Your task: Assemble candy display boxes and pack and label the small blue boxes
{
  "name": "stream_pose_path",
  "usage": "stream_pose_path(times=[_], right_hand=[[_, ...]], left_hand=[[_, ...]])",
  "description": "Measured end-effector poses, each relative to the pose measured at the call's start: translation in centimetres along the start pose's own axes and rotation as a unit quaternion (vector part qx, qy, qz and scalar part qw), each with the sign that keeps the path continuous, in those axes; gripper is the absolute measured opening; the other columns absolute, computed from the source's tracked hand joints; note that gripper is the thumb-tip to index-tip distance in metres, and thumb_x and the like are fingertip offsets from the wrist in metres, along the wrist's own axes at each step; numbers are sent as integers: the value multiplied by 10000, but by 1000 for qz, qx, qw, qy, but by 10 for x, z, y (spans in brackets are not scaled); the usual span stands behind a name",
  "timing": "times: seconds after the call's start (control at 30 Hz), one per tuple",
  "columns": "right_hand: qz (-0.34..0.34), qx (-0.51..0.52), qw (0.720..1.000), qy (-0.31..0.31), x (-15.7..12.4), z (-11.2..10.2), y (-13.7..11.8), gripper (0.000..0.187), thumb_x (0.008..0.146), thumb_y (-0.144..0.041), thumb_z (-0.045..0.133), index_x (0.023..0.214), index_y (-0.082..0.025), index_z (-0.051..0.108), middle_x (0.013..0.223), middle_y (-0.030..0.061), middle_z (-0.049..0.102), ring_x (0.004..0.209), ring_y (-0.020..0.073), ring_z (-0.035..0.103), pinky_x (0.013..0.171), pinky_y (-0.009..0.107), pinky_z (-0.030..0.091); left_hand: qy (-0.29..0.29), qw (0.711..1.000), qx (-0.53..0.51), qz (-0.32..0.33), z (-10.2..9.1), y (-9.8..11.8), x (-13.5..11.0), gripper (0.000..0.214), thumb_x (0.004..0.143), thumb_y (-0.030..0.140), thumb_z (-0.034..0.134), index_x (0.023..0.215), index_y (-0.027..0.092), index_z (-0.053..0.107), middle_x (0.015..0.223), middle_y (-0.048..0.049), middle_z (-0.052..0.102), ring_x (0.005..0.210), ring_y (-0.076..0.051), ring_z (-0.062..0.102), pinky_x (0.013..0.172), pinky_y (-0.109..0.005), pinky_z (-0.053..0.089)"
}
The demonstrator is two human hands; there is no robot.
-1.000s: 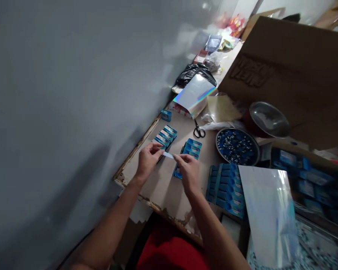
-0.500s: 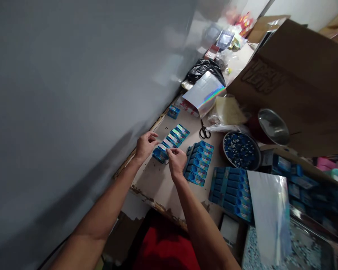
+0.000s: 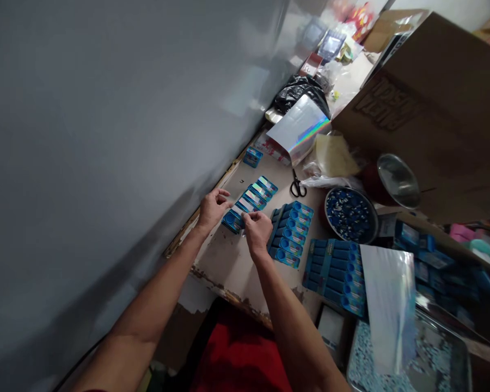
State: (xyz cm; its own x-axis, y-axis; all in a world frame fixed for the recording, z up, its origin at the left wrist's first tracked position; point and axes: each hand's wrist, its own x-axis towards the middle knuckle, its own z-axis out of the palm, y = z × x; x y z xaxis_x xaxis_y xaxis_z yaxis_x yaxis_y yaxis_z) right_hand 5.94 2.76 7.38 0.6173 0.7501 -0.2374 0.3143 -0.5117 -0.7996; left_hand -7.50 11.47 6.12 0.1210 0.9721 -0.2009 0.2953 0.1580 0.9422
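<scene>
Now Lowered: a Pale Strip (image 3: 237,209)

Held higher one second earlier, the strip now sits low over the near end of a row of blue packs (image 3: 258,201), between the fingers of the left hand (image 3: 212,210) and right hand (image 3: 258,228). Both sets are bent towards its ends; whether they grip it cannot be told. It appears narrow, flat and whitish.

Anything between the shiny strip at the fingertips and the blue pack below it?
Nothing visible: the shiny strip, between left hand and right hand, is over the nearest blue pack. The scissors lie aside.
</scene>
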Motion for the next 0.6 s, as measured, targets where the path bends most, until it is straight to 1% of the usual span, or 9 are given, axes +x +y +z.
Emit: stream_pose_path(times=[0.1,0.17,0.2,0.27,0.33,0.43,0.5,0.57,0.6], right_hand=[[12,2,1000,6,5,-1,3,244,724,-467,696,748,-227,656,638,7,694,613,202,652,563,271,443],[19,19,1000,3,7,-5,3,256,688,-446,733,760,-228,620,617,-10,665,589,191,635,539,266,438],[21,34,999,-1,8,-8,2,261,679,-435,743,755,-229,602,602,-20,646,571,182,622,528,263,436],[22,76,997,-16,6,-14,-1,278,681,-428,753,745,-231,568,568,-42,603,526,162,586,499,257,428],[34,130,991,-26,1,-21,-6,309,697,-445,759,758,-233,542,532,-66,556,471,143,541,462,252,415],[54,207,976,-30,-5,-29,-13,352,715,-475,770,773,-237,517,506,-93,505,411,119,487,417,244,399],[58,240,969,-34,-8,-30,-17,372,716,-485,778,753,-235,505,503,-96,493,394,107,469,399,236,379],[57,252,965,-42,-9,-28,-21,387,713,-494,783,736,-233,498,500,-95,491,391,99,460,394,227,357],[55,252,965,-46,-10,-27,-22,394,715,-501,784,734,-232,497,499,-95,492,393,96,459,399,224,353]], left_hand=[[-33,990,-87,-106,6,-9,4,430,603,382,803,938,181,621,766,-6,646,665,-147,594,660,-277,453],[-27,983,-73,-163,7,-14,8,458,589,390,818,935,178,606,806,-13,642,673,-149,594,660,-284,457],[-16,984,-45,-174,7,-16,9,455,574,355,826,927,177,603,824,-15,636,694,-152,596,673,-285,460],[16,988,33,-152,2,-19,9,444,537,247,832,912,177,604,864,-18,624,756,-161,598,724,-285,468],[62,988,111,-89,-6,-17,0,406,562,174,803,921,184,613,924,-32,626,818,-171,600,792,-289,470],[123,979,159,11,-16,-8,-33,232,764,249,715,979,201,638,967,-58,659,883,-188,624,871,-305,472],[98,992,83,-4,-17,1,-64,248,856,389,672,1009,194,660,942,-68,691,858,-193,645,848,-311,491],[22,993,-66,-94,-13,9,-92,441,859,569,657,1037,166,680,933,-90,720,778,-189,660,771,-315,515],[-24,977,-149,-151,-10,11,-103,539,842,644,648,1053,150,688,951,-109,732,759,-188,670,746,-318,525]])
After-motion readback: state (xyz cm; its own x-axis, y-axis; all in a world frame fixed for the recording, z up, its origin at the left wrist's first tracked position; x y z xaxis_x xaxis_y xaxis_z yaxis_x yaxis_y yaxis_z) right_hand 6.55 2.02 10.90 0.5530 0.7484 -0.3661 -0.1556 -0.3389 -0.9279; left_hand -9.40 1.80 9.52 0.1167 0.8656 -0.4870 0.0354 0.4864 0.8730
